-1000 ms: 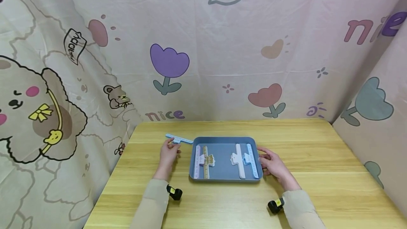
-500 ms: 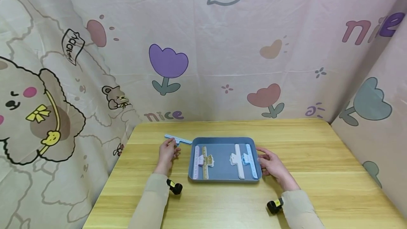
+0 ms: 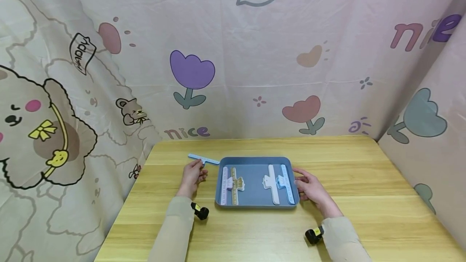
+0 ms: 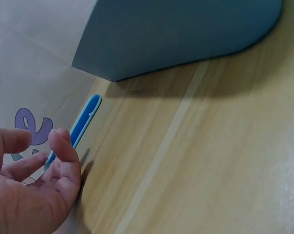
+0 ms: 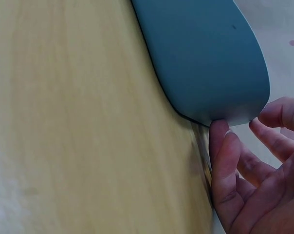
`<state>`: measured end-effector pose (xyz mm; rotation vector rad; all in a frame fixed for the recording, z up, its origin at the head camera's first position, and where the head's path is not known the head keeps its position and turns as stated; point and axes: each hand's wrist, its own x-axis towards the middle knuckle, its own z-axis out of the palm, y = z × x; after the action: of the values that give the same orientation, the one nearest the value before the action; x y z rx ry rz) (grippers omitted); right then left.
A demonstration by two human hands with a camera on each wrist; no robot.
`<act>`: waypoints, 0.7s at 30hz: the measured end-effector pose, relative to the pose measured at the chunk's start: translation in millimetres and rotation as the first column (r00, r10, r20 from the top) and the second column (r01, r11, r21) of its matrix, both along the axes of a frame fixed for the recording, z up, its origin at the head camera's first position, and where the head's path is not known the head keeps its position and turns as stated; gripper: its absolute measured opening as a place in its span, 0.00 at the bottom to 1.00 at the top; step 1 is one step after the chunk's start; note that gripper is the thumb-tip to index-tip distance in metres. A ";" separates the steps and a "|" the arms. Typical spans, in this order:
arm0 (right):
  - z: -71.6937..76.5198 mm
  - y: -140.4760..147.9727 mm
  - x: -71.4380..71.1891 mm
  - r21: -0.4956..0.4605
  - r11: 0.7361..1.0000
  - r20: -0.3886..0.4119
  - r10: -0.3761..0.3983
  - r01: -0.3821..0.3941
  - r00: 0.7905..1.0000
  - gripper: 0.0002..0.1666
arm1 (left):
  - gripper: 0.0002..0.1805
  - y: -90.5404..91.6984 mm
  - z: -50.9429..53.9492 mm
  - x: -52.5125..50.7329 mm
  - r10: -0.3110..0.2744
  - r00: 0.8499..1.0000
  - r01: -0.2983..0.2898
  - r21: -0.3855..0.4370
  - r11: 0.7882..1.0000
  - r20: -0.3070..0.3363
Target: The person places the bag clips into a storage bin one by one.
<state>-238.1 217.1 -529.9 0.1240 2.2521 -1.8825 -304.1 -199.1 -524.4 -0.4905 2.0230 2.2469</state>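
A light blue ruler clip [image 3: 211, 161] lies at a slant just left of the grey-blue tray [image 3: 260, 206]. My left hand [image 3: 191, 177] is at this clip, its fingertips overlapping the middle. In the left wrist view a gap shows between the digits of the left hand [image 4: 35, 195], with the blue clip [image 4: 83, 122] behind them. On the other side, my right hand [image 3: 313, 189] rests its fingertips against the tray's right wall. Inside the tray lie a pale purple clip [image 3: 224, 193], a gold-patterned clip [image 3: 234, 195], a white clip [image 3: 274, 193] and a blue clip [image 3: 287, 185].
The tray stands on a wooden table [image 3: 255, 233]. A printed curtain [image 3: 247, 64] hangs behind the table and along both sides. Small black wrist cameras are worn at both sleeves, the left camera [image 3: 201, 212] and the right camera [image 3: 314, 236].
My left hand has shifted slightly forward and right along the light blue clip, which stays in place. The right hand and the tray hold their positions; the view has drifted slightly.
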 end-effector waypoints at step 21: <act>-1.0 0.5 -0.3 -0.008 1.000 0.006 0.003 -0.003 1.000 0.32 | 0.14 -8.5 -3.8 10.9 0.198 0.980 -0.199 -0.051 0.979 -0.026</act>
<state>-238.4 217.6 -530.8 0.1250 2.2394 -1.8863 -293.2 -207.6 -528.3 -0.7062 2.1367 2.3196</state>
